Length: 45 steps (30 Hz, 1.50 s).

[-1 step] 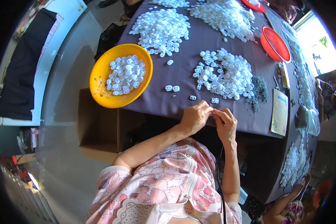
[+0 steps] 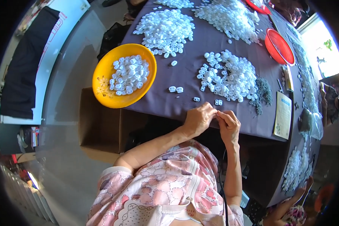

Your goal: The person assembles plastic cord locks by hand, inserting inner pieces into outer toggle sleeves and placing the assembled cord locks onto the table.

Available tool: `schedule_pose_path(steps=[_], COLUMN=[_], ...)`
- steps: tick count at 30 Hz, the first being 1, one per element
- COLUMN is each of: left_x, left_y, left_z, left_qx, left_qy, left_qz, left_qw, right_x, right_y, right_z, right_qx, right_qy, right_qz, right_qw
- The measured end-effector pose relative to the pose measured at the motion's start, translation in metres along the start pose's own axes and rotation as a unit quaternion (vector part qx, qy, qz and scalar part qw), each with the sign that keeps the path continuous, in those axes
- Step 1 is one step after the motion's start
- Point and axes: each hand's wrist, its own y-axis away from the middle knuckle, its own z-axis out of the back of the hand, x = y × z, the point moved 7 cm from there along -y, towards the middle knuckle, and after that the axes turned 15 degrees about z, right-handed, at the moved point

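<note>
At the near edge of the cloth-covered table (image 2: 158, 103), my left hand (image 2: 199, 119) and my right hand (image 2: 228, 125) meet with their fingertips pinched together. Whatever lies between the fingers is hidden. Just beyond the fingertips sit two small white two-holed pieces, one to the left (image 2: 196, 99) and a pair-like one (image 2: 218, 102) to the right. Farther left, two more white pieces (image 2: 176, 89) lie side by side. A heap of the same white pieces (image 2: 235, 77) spreads beyond my hands, with a tangle of small dark grey-green parts (image 2: 264, 90) at its right.
A yellow bowl (image 2: 101, 67) holding white pieces stands at the table's left edge, above an open cardboard box (image 2: 100, 124). Larger white heaps (image 2: 164, 28) lie farther back. To the right are a red basket (image 2: 278, 47) and a notepad (image 2: 282, 115). Another person's arm (image 2: 290, 205) shows at lower right.
The whole view has shifted very slightly. My hands stay pinched together in the same place, and the pieces on the table have not moved.
</note>
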Motion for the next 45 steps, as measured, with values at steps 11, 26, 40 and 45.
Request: schedule_pose_path(steps=[11,26,40,45], left_x=[0.001,-0.002,-0.010,-0.012], left_y=[0.008,0.010,0.008,0.009], left_z=[0.000,-0.001,-0.008,-0.010], left_qx=[-0.007,0.003,0.012,0.023], left_qy=[-0.027,-0.034,-0.107,-0.130], left_qz=[-0.045,-0.077,-0.117,-0.128], left_qw=[0.999,0.996,0.987,0.983], right_x=[0.003,0.002,-0.002,0.001], right_y=[0.011,0.018,0.017,0.015], right_z=[-0.005,-0.007,-0.007,-0.005], right_qx=[-0.042,-0.052,-0.049,-0.030], right_qy=[-0.030,0.014,0.039,0.033], right_qz=[0.012,0.033,0.067,0.071], right_qw=[0.999,0.998,0.996,0.996])
